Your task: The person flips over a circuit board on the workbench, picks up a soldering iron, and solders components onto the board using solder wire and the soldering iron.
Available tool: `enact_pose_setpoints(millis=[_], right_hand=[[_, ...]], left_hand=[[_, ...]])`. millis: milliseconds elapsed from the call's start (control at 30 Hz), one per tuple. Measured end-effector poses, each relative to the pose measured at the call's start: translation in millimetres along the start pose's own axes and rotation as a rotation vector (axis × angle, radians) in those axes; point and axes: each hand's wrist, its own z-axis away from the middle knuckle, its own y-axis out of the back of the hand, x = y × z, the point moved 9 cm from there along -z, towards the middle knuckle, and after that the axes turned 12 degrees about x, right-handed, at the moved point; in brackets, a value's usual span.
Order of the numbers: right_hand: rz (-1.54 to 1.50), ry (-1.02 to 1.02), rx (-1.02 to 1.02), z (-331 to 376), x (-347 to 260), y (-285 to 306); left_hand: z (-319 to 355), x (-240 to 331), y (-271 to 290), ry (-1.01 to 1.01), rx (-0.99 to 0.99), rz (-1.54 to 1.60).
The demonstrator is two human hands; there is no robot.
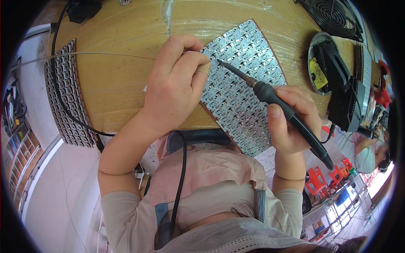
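A panel (242, 111) covered in rows of small silvery metal parts lies slanted on the bench, its near end reaching past the front edge. My right hand (297, 120) grips a black soldering iron (266, 92) by the handle. The iron's tip points up and left, at the panel's upper left part; contact is too small to make out. Beside that tip, my left hand (172, 86) is closed in a pinch on a thin solder wire (114, 53), which trails off to the left. The fingers hide part of the wire and the panel's left edge.
Another panel (69, 101) of metal parts rests at the bench's left end, with a black cable (57, 80) crossing it. On the right stand a dish with a yellow sponge (317, 74), a black holder (346, 103) and a fan (331, 17). A person (366, 154) sits beyond.
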Motion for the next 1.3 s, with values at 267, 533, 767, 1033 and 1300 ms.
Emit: enact_pose_setpoints(millis=[267,533,767,1033,1300], right_hand=[[-0.044,0.007,-0.002,-7,0,-7],[-0.014,0.037,-0.048,-8,-4,-13],[0.022,0.033,-0.011,-7,-5,4],[0.029,-0.006,-0.01,-15,0,-7],[0.018,0.007,-0.022,-19,2,-17]], left_hand=[[-4,-1,2,0.002,0.023,-0.009],[-7,-1,3,0.018,0.017,0.032],[-21,12,29,-0.133,0.04,-0.166],[-19,-22,20,0.214,0.019,0.108],[-17,-22,15,0.132,-0.015,0.014]])
